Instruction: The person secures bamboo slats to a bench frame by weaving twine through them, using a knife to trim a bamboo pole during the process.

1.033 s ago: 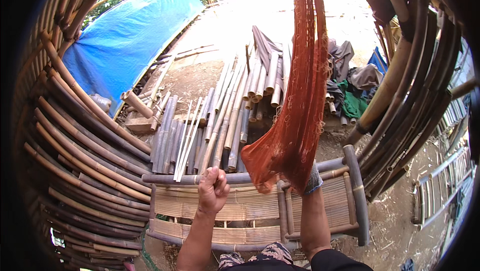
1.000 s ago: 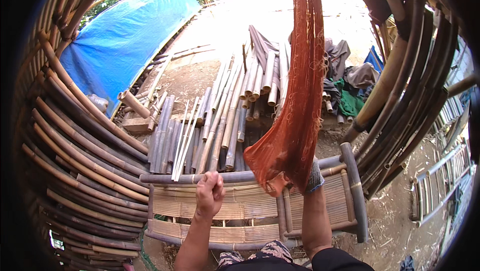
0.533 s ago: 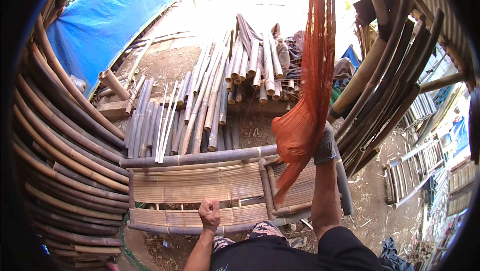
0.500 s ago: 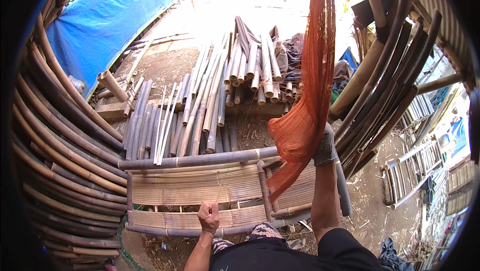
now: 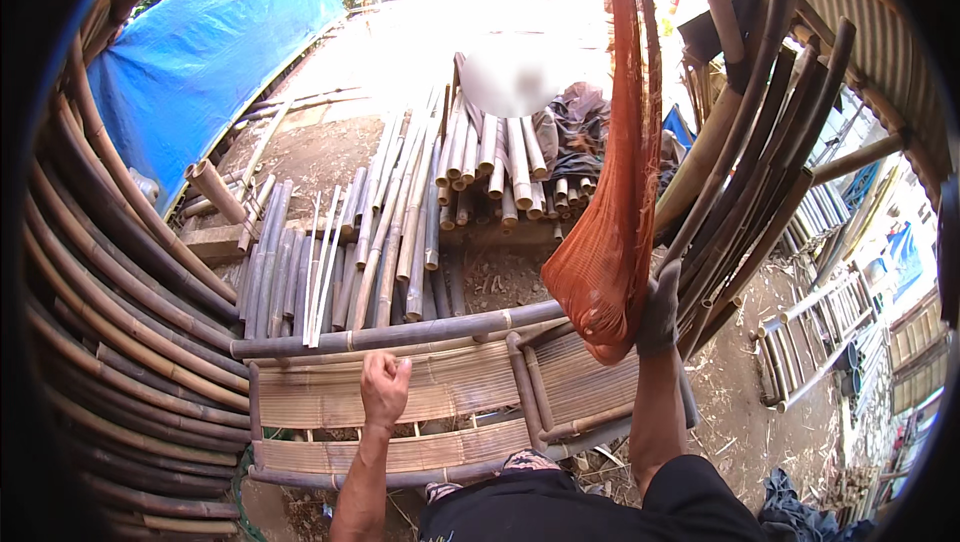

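Note:
My left hand is a bare, closed fist above the slatted bamboo bench; whatever lies inside its fingers, if anything, is hidden. My right hand, in a grey glove, rests against the right side of an orange net hammock, its fingers stretched upward along the mesh. The net hangs from above in a long narrow strip and bulges into a rounded pouch at the bottom, over the right part of the bench. Something pale shows faintly through the mesh low in the pouch.
Curved bamboo poles stack up on my left, and more dark poles lean on my right. Cut bamboo lengths lie beyond the bench. A blue tarp hangs at the far left. Bamboo frames lie at the right.
My left fist has risen and moved slightly left. The net's loose lower tail has swung in, and the pouch hangs lower and straighter. My gloved right hand now shows beside it, slightly higher.

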`<state>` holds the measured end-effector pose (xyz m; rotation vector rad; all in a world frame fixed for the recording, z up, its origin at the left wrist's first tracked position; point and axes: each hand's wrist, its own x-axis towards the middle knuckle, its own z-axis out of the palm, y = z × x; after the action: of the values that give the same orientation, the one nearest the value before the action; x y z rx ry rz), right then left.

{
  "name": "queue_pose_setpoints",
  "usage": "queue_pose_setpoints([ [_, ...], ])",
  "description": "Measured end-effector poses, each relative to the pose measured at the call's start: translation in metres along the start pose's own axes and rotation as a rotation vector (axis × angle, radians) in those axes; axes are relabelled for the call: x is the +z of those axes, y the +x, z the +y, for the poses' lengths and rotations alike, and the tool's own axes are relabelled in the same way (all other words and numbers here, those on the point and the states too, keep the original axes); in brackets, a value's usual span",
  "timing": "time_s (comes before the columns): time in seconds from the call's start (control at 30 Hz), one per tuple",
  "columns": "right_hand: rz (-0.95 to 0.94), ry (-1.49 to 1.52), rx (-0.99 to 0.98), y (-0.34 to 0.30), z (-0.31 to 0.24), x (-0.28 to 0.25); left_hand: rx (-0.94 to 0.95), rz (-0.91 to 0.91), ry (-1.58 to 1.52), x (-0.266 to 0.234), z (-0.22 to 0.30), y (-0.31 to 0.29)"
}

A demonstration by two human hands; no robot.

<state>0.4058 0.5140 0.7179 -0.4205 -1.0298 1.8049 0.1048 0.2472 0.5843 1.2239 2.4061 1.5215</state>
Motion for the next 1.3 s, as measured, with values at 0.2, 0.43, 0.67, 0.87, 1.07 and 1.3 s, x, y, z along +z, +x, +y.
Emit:
queue_pose_setpoints([
  [0.2, -0.004, -0.201, 0.19, -0.058, 0.023, 0.0, -0.205, -0.505, 0.022, -0.022, 0.057, 0.029],
  [0.43, 0.078, -0.466, 0.267, -0.035, 0.031, -0.018, -0.611, -0.381, -1.117, -0.005, -0.005, -0.094],
  [0.67, 0.207, -0.562, 0.182, -0.031, 0.022, -0.032, -0.562, -0.267, -0.709, 0.006, -0.058, -0.128],
  [0.87, 0.313, -0.584, 0.168, -0.036, 0.003, -0.049, -0.88, -0.404, 0.328, -0.093, -0.258, -0.35],
  [1.07, 0.236, -0.636, 0.277, -0.04, 0.031, -0.029, -1.782, -0.015, 0.59, -0.164, -0.29, -0.445],
  [1.3, 0.116, -0.469, 0.213, -0.047, 0.044, 0.006, -1.427, -0.784, 0.797, -0.176, -0.305, -0.387],
])
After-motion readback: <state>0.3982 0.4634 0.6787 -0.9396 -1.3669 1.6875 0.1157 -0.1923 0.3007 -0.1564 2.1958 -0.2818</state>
